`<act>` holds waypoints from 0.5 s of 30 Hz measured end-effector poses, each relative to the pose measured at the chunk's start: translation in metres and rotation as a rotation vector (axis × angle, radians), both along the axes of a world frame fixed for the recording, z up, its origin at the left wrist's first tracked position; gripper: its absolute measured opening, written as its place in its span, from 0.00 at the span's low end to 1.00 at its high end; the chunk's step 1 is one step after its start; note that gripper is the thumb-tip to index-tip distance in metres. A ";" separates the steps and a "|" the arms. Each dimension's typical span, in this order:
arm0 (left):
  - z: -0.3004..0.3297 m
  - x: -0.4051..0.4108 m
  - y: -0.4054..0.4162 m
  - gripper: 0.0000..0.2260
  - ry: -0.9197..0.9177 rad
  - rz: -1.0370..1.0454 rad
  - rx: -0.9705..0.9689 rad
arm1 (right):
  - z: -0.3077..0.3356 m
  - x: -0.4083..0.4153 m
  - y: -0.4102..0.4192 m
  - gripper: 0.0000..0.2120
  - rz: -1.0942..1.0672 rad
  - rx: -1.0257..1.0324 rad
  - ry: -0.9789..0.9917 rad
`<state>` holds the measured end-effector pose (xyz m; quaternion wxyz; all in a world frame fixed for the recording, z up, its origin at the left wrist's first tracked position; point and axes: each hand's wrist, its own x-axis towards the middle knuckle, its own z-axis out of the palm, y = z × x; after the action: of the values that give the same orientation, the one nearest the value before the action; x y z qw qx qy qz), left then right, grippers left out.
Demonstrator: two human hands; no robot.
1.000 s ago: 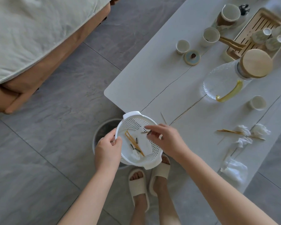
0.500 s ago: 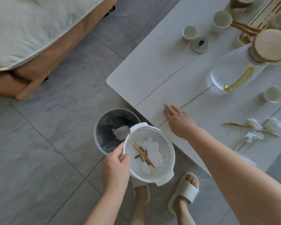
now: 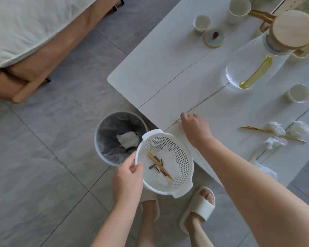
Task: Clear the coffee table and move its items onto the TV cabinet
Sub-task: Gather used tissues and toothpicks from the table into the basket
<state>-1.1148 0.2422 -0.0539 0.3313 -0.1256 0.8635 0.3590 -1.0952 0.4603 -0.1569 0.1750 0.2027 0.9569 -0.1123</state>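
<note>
The bench (image 3: pixel 168 68) has a matt, smooth, stone-like white top with thin dark veins. The colander (image 3: pixel 182 157) is glossy white plastic, perforated on its wall. The bin (image 3: pixel 98 139) is smooth pale plastic, lined with a crinkled grey bag. The jug (image 3: pixel 248 68) is textured clear glass with a pale wood lid (image 3: pixel 292 29). The cups (image 3: pixel 202 24) look like matt ceramic. Crumpled tissues (image 3: pixel 300 130) are soft paper. The floor (image 3: pixel 34 166) is grey tile with a slight sheen. The bed cover (image 3: pixel 25 24) is cloth.

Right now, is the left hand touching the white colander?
Touching. The head view shows the left hand gripping the white colander at its rim, thumb over the edge, holding it beside the bin.
</note>
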 end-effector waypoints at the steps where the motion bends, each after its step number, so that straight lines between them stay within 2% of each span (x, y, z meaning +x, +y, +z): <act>1: 0.001 0.000 0.001 0.24 0.008 -0.004 0.000 | 0.001 0.000 0.000 0.14 -0.035 -0.011 -0.014; 4: 0.007 0.002 0.005 0.22 0.023 -0.006 0.000 | 0.016 0.006 0.010 0.09 -0.363 -0.195 -0.018; 6: 0.011 0.004 0.008 0.20 0.026 -0.026 0.003 | 0.040 0.016 0.011 0.09 -0.534 -0.353 0.098; 9: 0.021 0.012 0.022 0.17 0.051 -0.048 0.023 | 0.081 0.043 -0.007 0.08 -0.418 -0.463 0.274; 12: 0.032 0.024 0.047 0.18 0.024 -0.072 0.068 | 0.106 0.081 -0.022 0.08 -0.269 -0.494 0.220; 15: 0.038 0.034 0.071 0.18 0.037 -0.156 0.076 | 0.113 0.125 -0.011 0.10 -0.419 -0.510 0.299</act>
<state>-1.0804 0.3134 -0.0158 0.3467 -0.0388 0.8623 0.3670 -0.9703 0.4493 -0.0436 0.0512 0.3254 0.8509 -0.4093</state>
